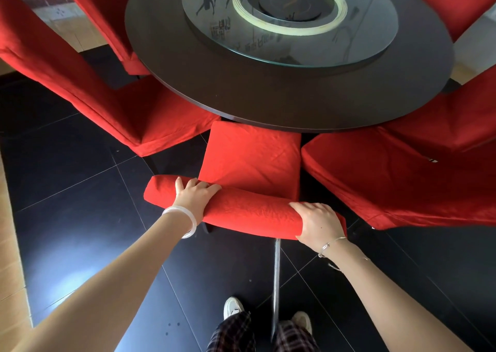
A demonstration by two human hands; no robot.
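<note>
Black floor tiles (80,190) beneath dark round table (268,96) and red-covered chair (249,158)

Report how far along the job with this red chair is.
Done: the neighbouring chairs stand close at the table. In hand: left hand and right hand grip the middle chair's backrest. To do: its seat only meets the table's edge, mostly uncovered; it probably needs sliding further under.

Left hand (194,194): is gripping the chair back (249,212) toward its left end, fingers curling over.
Right hand (318,224): is clasping its right end, palm down.
Arms: are stretching forward, nearly straight.
</note>
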